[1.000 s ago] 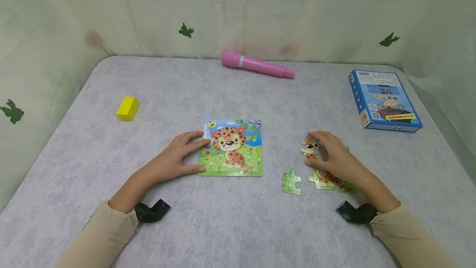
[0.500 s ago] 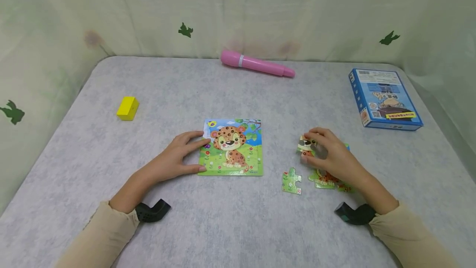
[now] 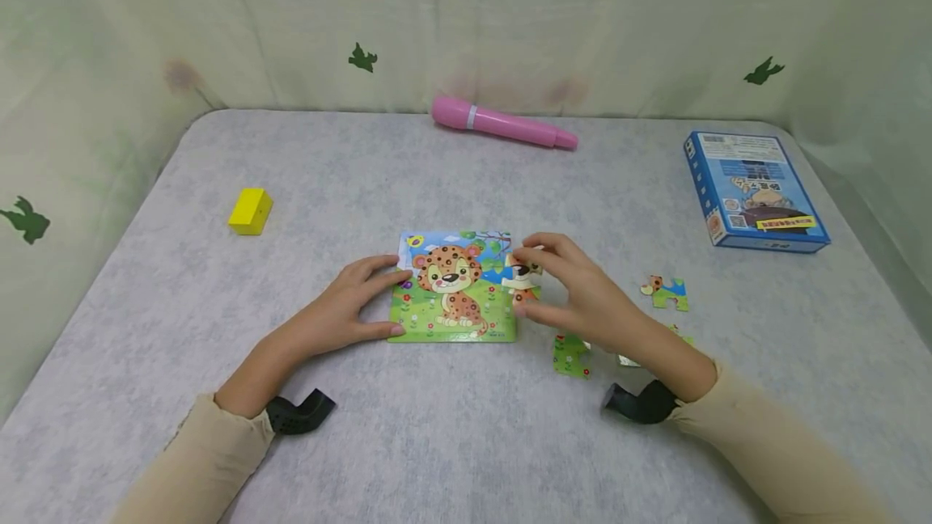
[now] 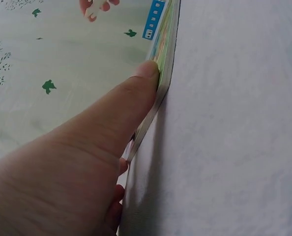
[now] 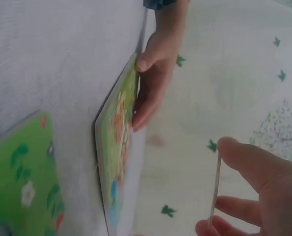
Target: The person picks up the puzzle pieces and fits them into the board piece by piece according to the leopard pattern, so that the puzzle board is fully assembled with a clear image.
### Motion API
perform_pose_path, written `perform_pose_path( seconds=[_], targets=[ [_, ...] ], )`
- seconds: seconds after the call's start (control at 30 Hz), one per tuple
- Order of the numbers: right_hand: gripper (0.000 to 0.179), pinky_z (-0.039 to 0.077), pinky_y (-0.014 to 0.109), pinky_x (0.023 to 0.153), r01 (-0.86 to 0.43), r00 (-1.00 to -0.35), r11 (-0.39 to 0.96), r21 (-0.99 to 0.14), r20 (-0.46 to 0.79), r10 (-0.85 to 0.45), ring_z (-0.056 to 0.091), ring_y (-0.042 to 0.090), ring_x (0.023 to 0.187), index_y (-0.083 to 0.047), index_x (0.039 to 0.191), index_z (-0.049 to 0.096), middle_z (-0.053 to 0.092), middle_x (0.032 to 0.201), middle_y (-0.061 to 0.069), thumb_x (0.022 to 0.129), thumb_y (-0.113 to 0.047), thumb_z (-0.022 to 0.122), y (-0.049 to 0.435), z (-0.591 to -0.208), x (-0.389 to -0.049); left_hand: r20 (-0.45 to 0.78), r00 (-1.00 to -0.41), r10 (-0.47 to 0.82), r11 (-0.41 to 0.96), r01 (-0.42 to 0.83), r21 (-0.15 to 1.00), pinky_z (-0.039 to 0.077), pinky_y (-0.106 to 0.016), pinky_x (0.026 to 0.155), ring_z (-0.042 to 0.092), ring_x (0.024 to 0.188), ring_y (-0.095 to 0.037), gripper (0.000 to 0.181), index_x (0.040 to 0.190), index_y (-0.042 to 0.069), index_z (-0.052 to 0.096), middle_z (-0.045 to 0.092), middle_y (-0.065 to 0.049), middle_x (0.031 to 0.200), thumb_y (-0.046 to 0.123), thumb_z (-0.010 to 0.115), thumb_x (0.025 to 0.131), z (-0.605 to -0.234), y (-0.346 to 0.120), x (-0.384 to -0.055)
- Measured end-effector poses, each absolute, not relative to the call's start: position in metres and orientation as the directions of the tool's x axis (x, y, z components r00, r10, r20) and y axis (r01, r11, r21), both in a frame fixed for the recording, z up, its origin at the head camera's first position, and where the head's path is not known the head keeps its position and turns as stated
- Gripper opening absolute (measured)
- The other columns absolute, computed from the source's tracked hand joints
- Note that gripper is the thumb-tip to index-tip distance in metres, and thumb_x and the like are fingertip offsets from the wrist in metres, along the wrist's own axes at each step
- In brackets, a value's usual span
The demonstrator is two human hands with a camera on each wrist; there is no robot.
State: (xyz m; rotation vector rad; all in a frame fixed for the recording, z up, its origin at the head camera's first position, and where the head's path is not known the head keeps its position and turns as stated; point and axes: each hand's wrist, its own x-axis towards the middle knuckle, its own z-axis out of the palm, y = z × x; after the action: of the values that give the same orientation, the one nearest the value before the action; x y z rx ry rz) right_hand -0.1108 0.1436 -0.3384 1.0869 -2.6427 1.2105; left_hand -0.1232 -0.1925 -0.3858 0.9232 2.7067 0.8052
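A square jigsaw board [image 3: 437, 335] with a spotted leopard cub picture lies flat on the table. My left hand [image 3: 342, 306] rests at its left side, fingertips over the edge and thumb by the lower left corner. Between thumb and fingers, my right hand [image 3: 586, 293] pinches a puzzle piece [image 3: 520, 275] showing part of a cub's face. That piece overlaps the board's right edge in the head view; in the right wrist view the thin piece [image 5: 216, 189] appears edge-on, raised off the table.
A green puzzle piece [image 3: 570, 356] lies right of the board. Another loose piece [image 3: 671, 295] lies further right; others are partly hidden by the right forearm. A blue box [image 3: 760, 192] stands back right, a pink wand-shaped thing [image 3: 510, 126] at the back, a yellow block [image 3: 251, 212] left.
My right hand has carried the pinched piece leftward from the loose pieces to the board's right edge, uncovering a piece with blue on it. The left hand has stayed in place.
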Motion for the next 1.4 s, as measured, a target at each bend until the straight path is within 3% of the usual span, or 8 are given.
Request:
perform_pose_path(
  seconds=[0.37, 0.7, 1.07, 1.23, 1.4],
  targets=[
    [0.058, 0.037, 0.035, 0.092, -0.606, -0.729, 0.505, -0.615, 0.175, -0.661, 0.040, 0.020, 0.115, -0.004, 0.126, 0.051, 0.042, 0.128, 0.010, 0.078, -0.030, 0.070, 0.089, -0.361, -0.131, 0.025, -0.783, 0.621, 0.666, 0.545, 0.510, 0.021, -0.052, 0.099, 0.021, 0.128, -0.033, 0.067, 0.136, 0.011, 0.039, 0.023, -0.013, 0.143, 0.042, 0.063, 0.081, -0.386, -0.188, -0.123],
    [0.057, 0.030, 0.039, 0.097, -0.605, -0.740, 0.583, -0.541, 0.112, -0.664, 0.039, 0.022, 0.118, -0.006, 0.125, 0.053, 0.045, 0.128, 0.009, 0.078, -0.035, 0.069, 0.074, -0.376, -0.142, 0.006, -0.783, 0.622, 0.719, 0.575, 0.390, 0.026, -0.046, 0.099, 0.033, 0.124, -0.030, 0.076, 0.136, 0.001, 0.036, 0.034, -0.012, 0.139, 0.051, 0.056, 0.083, -0.380, -0.174, -0.118],
    [0.067, 0.023, 0.045, 0.100, -0.565, -0.771, 0.637, -0.524, 0.059, -0.634, 0.032, 0.023, 0.124, -0.008, 0.133, 0.044, 0.040, 0.136, 0.005, 0.079, -0.040, 0.067, 0.070, -0.382, -0.145, -0.007, -0.717, 0.697, 0.698, 0.676, 0.236, 0.030, -0.050, 0.093, 0.038, 0.117, -0.034, 0.065, 0.134, 0.025, 0.044, 0.038, -0.021, 0.132, 0.056, 0.058, 0.079, -0.364, -0.160, -0.115],
    [0.067, 0.024, 0.047, 0.096, -0.573, -0.776, 0.651, -0.497, 0.073, -0.627, 0.029, 0.025, 0.125, -0.010, 0.133, 0.046, 0.038, 0.136, 0.006, 0.078, -0.042, 0.067, 0.070, -0.381, -0.144, -0.006, -0.708, 0.706, 0.693, 0.689, 0.211, 0.030, -0.050, 0.094, 0.038, 0.116, -0.036, 0.063, 0.131, 0.024, 0.050, 0.039, -0.022, 0.129, 0.054, 0.061, 0.077, -0.361, -0.156, -0.115],
    [0.066, 0.021, 0.049, 0.095, -0.565, -0.784, 0.664, -0.490, 0.071, -0.616, 0.027, 0.029, 0.125, -0.012, 0.133, 0.046, 0.035, 0.138, 0.009, 0.078, -0.042, 0.067, 0.070, -0.380, -0.143, -0.014, -0.703, 0.711, 0.672, 0.672, 0.311, 0.029, -0.048, 0.096, 0.030, 0.124, -0.033, 0.066, 0.132, 0.020, 0.048, 0.033, -0.015, 0.138, 0.050, 0.065, 0.076, -0.361, -0.158, -0.115]
  ],
)
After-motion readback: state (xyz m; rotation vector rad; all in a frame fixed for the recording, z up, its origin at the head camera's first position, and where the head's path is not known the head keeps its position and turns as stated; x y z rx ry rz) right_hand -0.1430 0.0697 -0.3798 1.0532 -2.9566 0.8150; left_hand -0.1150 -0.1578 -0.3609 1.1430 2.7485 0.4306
